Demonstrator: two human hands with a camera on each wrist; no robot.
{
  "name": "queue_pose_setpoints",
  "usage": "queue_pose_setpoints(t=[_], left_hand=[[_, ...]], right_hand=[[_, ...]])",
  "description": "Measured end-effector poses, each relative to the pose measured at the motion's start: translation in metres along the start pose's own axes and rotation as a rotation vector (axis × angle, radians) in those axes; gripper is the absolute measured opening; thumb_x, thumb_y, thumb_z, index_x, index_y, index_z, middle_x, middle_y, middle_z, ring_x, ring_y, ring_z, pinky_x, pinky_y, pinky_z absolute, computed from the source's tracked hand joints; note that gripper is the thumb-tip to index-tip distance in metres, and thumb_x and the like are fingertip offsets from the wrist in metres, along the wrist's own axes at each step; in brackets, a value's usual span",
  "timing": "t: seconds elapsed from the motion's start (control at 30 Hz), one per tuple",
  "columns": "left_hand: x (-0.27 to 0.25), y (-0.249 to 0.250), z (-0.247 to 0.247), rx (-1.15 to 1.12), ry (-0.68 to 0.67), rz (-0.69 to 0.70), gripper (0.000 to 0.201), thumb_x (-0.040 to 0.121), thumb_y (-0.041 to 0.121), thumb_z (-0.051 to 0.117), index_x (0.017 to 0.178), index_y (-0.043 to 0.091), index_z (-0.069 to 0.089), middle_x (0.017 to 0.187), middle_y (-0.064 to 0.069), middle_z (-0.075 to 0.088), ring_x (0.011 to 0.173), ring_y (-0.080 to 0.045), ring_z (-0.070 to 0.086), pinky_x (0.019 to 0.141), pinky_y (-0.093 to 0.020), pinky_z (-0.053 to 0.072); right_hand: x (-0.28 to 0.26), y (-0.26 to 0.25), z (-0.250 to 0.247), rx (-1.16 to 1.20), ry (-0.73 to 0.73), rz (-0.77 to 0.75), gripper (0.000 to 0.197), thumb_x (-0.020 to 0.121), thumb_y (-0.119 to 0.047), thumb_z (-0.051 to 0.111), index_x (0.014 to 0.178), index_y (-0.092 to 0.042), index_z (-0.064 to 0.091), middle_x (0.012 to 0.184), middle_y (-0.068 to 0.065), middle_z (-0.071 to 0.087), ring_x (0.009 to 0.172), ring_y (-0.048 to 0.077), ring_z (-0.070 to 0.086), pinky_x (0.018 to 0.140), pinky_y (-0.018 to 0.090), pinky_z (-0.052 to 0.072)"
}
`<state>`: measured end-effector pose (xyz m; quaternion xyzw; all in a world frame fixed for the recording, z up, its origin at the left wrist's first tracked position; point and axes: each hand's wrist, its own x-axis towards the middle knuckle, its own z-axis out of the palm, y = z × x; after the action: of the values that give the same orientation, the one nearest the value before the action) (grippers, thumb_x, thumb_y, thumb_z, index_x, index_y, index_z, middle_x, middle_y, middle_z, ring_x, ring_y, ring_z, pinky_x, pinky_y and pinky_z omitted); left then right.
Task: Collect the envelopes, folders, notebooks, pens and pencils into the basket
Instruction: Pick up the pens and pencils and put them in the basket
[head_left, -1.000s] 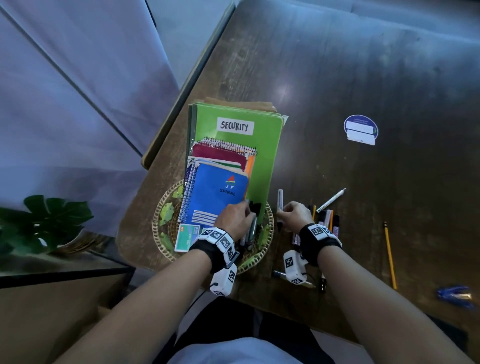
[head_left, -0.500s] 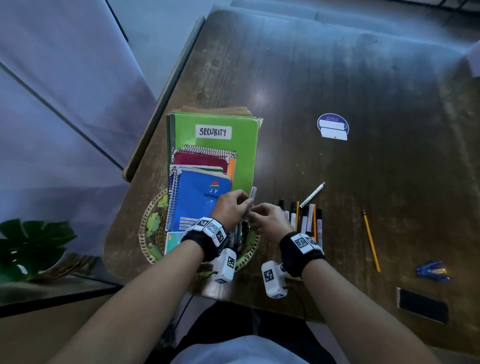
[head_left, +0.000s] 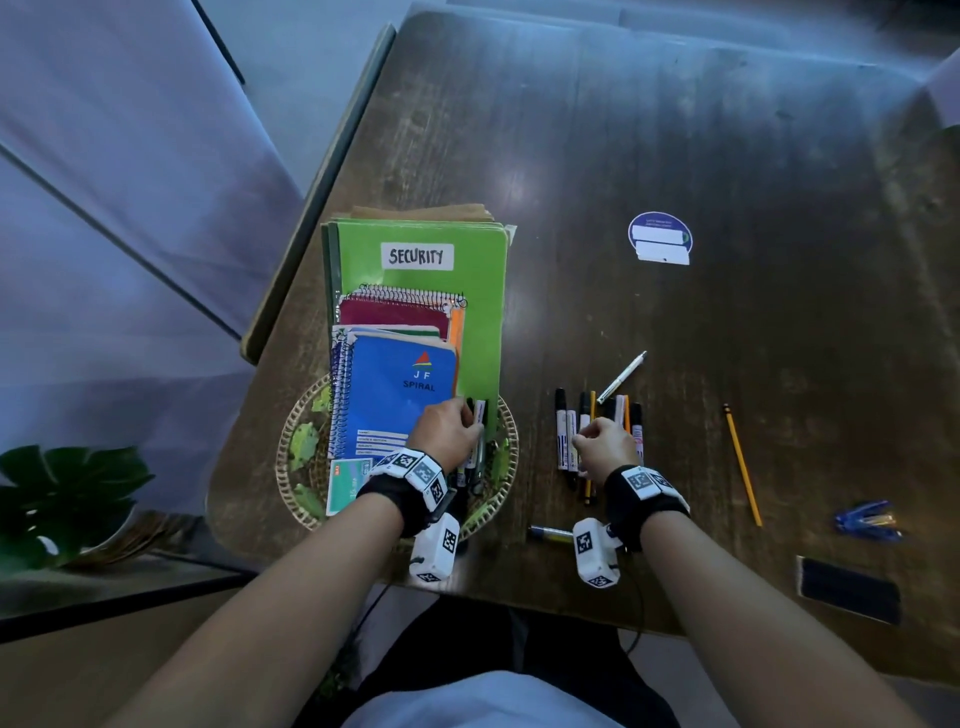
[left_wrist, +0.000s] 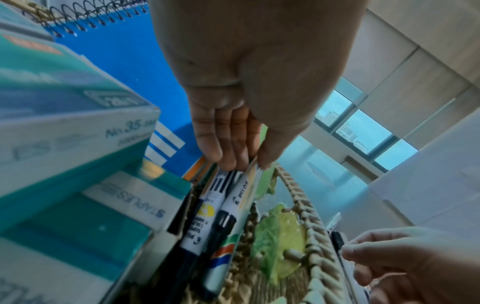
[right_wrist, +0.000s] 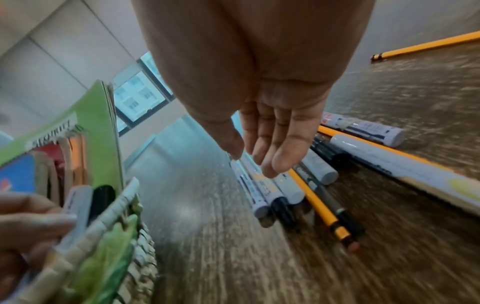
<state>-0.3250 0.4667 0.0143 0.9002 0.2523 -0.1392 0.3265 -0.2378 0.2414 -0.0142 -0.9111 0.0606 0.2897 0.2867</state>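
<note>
A round wicker basket (head_left: 511, 447) at the table's near left holds a green "SECURITY" folder (head_left: 467, 270), spiral notebooks (head_left: 400, 389) and a few markers. My left hand (head_left: 470, 421) is over its right side, thumb and fingers pinching a white Pilot marker (left_wrist: 242, 189) that points down among the markers lying inside. My right hand (head_left: 582, 436) hovers with relaxed fingers over a row of markers, pens and pencils (head_left: 566, 431) on the table; in the right wrist view the fingertips (right_wrist: 270, 170) are just above them and hold nothing.
A white pen (head_left: 621, 378) and a yellow pencil (head_left: 743, 465) lie right of the row. One pen (head_left: 550, 532) lies at the near edge. Staples boxes (left_wrist: 64, 123) sit in the basket. Blue stapler (head_left: 865, 521), black slab (head_left: 849, 587), round sticker (head_left: 660, 239), plant (head_left: 62, 493).
Half a second ago both hands met at the basket's right edge around a marker. Now the right hand has moved back right to the row; the left keeps the marker over the basket.
</note>
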Motion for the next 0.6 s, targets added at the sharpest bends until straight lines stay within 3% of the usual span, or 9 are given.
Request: queue_pose_setpoints(t=[0.1,0.17,0.4,0.6], left_hand=[[0.001,0.001,0.005,0.077,-0.008,-0.009,0.033,0.093,0.036,0.060,0.113,0.010,0.063,0.108,-0.015,0.068,0.097,-0.034,0.063,0.083,-0.043,0.055],[0.002,0.002,0.007,0.145,-0.010,-0.005,0.038,0.095,0.037,0.058,0.120,0.008,0.060,0.107,-0.017,0.067,0.101,-0.036,0.063,0.083,-0.042,0.054],[0.001,-0.003,0.005,0.215,-0.052,0.019,0.026,0.093,0.038,0.060,0.094,0.011,0.059,0.095,-0.012,0.067,0.091,-0.032,0.063,0.074,-0.038,0.051],[-0.001,-0.004,0.001,0.119,-0.022,0.058,0.026,0.094,0.039,0.059,0.084,0.016,0.057,0.092,-0.004,0.069,0.084,-0.027,0.063,0.073,-0.038,0.052]], right_hand=[[0.003,0.002,0.002,-0.163,-0.002,-0.014,0.016,0.095,-0.032,0.062,0.096,-0.017,0.061,0.102,0.004,0.062,0.088,0.019,0.063,0.067,0.031,0.051],[0.005,-0.002,0.006,-0.230,-0.004,-0.031,0.021,0.094,-0.035,0.063,0.097,-0.015,0.060,0.102,0.005,0.062,0.087,0.019,0.059,0.066,0.029,0.046],[0.012,-0.022,0.025,-0.360,-0.040,-0.099,0.043,0.095,-0.037,0.061,0.126,-0.008,0.053,0.126,0.011,0.058,0.113,0.030,0.060,0.088,0.039,0.051],[0.011,-0.034,0.027,-0.376,-0.081,-0.037,0.030,0.096,-0.024,0.057,0.118,-0.004,0.058,0.123,0.014,0.058,0.102,0.031,0.063,0.071,0.034,0.047]])
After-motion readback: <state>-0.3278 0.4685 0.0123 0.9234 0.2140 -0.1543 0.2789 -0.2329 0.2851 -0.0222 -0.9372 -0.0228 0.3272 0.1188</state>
